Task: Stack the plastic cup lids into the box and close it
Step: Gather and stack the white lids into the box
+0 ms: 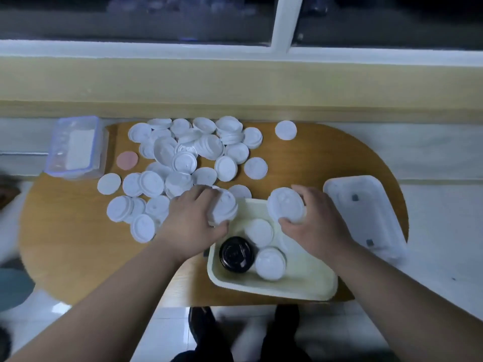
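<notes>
- The lids (285,129) look like thin white moulded plastic: light, a bit flexy, probably slippery, so I'd pinch them by the rim.
- The left hand (193,215) is wrapped round a short stack (225,208) at the far-left corner of the box (261,290); the right hand (316,220) grips another stack (286,207) over its far edge.
- That box sits near-centre on the worktop (65,244), with a few white lids and one black lid (236,254) inside.
- The loose pile (180,152) lies far left.
</notes>
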